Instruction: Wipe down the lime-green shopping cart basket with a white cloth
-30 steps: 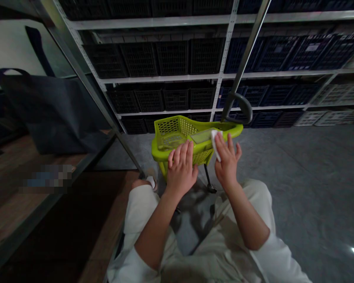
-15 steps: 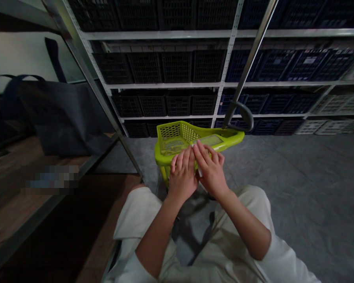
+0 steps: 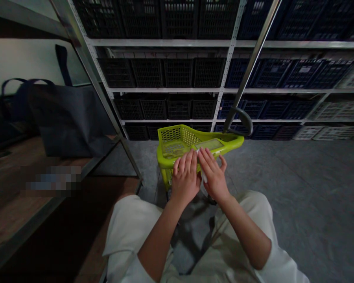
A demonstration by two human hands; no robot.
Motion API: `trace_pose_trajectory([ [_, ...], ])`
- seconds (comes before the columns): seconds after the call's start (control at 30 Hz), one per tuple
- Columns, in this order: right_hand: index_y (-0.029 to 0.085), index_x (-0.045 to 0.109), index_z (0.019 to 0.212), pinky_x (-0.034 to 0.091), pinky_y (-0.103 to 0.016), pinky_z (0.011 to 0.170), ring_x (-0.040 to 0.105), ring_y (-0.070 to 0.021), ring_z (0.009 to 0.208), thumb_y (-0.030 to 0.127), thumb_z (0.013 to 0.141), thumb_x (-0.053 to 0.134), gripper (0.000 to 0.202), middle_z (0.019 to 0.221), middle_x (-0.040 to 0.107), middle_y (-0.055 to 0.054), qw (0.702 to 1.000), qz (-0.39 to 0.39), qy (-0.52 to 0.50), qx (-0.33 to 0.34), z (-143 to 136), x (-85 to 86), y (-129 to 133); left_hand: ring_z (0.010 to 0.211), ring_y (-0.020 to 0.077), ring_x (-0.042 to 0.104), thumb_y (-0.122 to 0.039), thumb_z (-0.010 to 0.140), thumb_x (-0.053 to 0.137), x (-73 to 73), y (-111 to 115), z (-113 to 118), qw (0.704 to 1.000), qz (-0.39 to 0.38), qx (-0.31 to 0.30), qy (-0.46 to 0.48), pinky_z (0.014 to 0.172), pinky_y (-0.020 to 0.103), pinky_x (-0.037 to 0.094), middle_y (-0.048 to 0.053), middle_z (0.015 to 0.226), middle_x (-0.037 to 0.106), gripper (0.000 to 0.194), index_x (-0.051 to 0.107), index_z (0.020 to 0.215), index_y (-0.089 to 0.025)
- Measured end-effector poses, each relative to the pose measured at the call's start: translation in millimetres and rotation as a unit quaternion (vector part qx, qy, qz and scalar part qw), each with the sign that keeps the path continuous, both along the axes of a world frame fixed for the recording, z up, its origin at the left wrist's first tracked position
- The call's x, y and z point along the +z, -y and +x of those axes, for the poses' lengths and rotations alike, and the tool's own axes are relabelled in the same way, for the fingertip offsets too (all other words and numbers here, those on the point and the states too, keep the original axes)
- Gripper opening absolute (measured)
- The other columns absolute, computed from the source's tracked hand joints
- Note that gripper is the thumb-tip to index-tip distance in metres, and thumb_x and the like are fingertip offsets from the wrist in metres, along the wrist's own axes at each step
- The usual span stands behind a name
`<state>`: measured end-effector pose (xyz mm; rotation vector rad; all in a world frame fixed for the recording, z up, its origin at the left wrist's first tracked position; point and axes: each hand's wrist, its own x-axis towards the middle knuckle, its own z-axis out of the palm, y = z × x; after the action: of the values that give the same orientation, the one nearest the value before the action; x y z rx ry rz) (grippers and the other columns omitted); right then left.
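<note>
A lime-green plastic basket (image 3: 177, 139) with latticed walls stands on thin legs on the grey floor in front of my knees. My left hand (image 3: 185, 177) lies flat against its near rim, fingers together. My right hand (image 3: 213, 173) presses a small white cloth (image 3: 203, 175) against the basket's near wall right beside the left hand; only a strip of the cloth shows between the two hands. A grey metal pole with a curved handle (image 3: 238, 114) rises from the basket's far right corner.
Metal shelving (image 3: 224, 89) filled with dark plastic crates spans the back. A slanted shelf post (image 3: 106, 98) stands left of the basket. On the wooden shelf at left sits a dark tote bag (image 3: 67, 118). Grey floor (image 3: 297, 188) stretches to the right.
My right hand has come down from the basket's top edge to its near wall, next to the left hand, with the cloth now mostly hidden beneath it. The view has tilted slightly.
</note>
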<state>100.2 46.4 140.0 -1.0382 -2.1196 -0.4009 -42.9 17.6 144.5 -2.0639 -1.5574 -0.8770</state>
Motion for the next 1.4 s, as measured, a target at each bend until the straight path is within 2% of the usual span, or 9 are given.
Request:
trace_pose_trajectory([
  [0.23,0.025,0.031,0.155,0.020,-0.052,0.116,0.034,-0.0242,0.148,0.004,0.070,0.038,0.088,0.155,0.045,-0.011,0.971,0.010,-0.162,-0.178,41.3,-13.0,-36.5,0.142,0.0247,0.040,-0.033,0.095,0.050,0.7,-0.7,0.3,1.000,0.002,0.001,-0.007,0.120,0.041,0.025,0.013,0.156,0.044,0.066,0.031,0.154,-0.009],
  [0.43,0.022,0.015,0.160,0.015,-0.050,0.120,0.027,-0.0232,0.151,0.007,0.072,0.039,0.093,0.161,0.035,-0.012,1.000,-0.006,0.012,0.012,13.1,-4.7,-4.5,0.142,0.0254,0.041,-0.031,0.095,0.050,-1.7,-1.1,-0.3,1.000,0.004,0.005,-0.005,0.120,0.042,0.025,0.014,0.154,0.046,0.065,0.033,0.153,-0.009],
  [0.67,0.028,0.032,0.155,0.021,-0.053,0.116,0.032,-0.0240,0.149,0.006,0.072,0.037,0.086,0.155,0.046,-0.008,0.971,0.009,-0.175,-0.161,34.6,-12.9,-30.7,0.143,0.0259,0.040,-0.033,0.095,0.050,-0.5,-1.9,2.1,1.000,0.000,-0.002,-0.004,0.120,0.042,0.026,0.014,0.156,0.044,0.068,0.029,0.155,-0.009],
  [0.87,0.025,0.024,0.158,0.016,-0.049,0.121,0.031,-0.0215,0.149,0.006,0.073,0.039,0.089,0.160,0.039,-0.007,1.000,-0.011,-0.026,0.000,9.1,-7.3,-5.0,0.143,0.0255,0.040,-0.033,0.096,0.048,-2.2,-2.8,1.0,1.000,0.003,0.003,-0.008,0.120,0.041,0.026,0.013,0.156,0.044,0.064,0.033,0.154,-0.010],
  [1.07,0.028,0.035,0.154,0.016,-0.058,0.118,0.036,-0.0243,0.147,0.005,0.074,0.036,0.083,0.154,0.047,-0.008,0.963,0.003,-0.190,-0.189,38.4,-12.5,-34.0,0.142,0.0262,0.041,-0.033,0.096,0.049,-1.9,-4.0,2.9,1.000,0.001,0.000,-0.006,0.120,0.043,0.024,0.014,0.155,0.045,0.067,0.030,0.155,-0.009],
  [1.13,0.026,0.030,0.156,0.018,-0.057,0.118,0.033,-0.0242,0.149,0.006,0.073,0.037,0.086,0.157,0.043,-0.009,0.974,-0.005,-0.162,-0.160,29.1,-10.0,-26.9,0.142,0.0266,0.041,-0.033,0.095,0.049,-2.5,-5.3,4.2,1.000,0.002,0.001,-0.003,0.120,0.043,0.024,0.015,0.155,0.045,0.067,0.030,0.155,-0.009],
  [1.27,0.023,0.023,0.159,0.017,-0.050,0.121,0.027,-0.0217,0.151,0.007,0.072,0.039,0.090,0.161,0.037,-0.007,1.000,-0.023,-0.007,0.002,10.1,-1.1,-4.0,0.142,0.0257,0.041,-0.032,0.095,0.048,-3.5,-6.0,3.2,1.000,0.007,0.001,-0.002,0.120,0.043,0.025,0.014,0.155,0.045,0.066,0.030,0.155,-0.010],
  [1.33,0.025,0.027,0.157,0.015,-0.051,0.122,0.031,-0.0211,0.149,0.006,0.073,0.038,0.088,0.159,0.040,-0.005,1.000,-0.020,-0.012,-0.009,19.1,-0.7,-8.8,0.143,0.0255,0.040,-0.032,0.096,0.048,-3.2,-5.2,2.4,1.000,0.004,0.000,-0.008,0.120,0.042,0.024,0.014,0.155,0.045,0.065,0.030,0.155,-0.010],
  [1.4,0.026,0.034,0.155,0.015,-0.054,0.120,0.035,-0.0220,0.148,0.006,0.073,0.037,0.084,0.156,0.045,-0.006,0.993,-0.011,-0.085,-0.086,35.9,-3.5,-23.5,0.143,0.0254,0.040,-0.033,0.096,0.047,-2.9,-4.6,2.9,1.000,0.001,0.001,-0.012,0.120,0.042,0.023,0.014,0.156,0.043,0.065,0.030,0.155,-0.009],
])
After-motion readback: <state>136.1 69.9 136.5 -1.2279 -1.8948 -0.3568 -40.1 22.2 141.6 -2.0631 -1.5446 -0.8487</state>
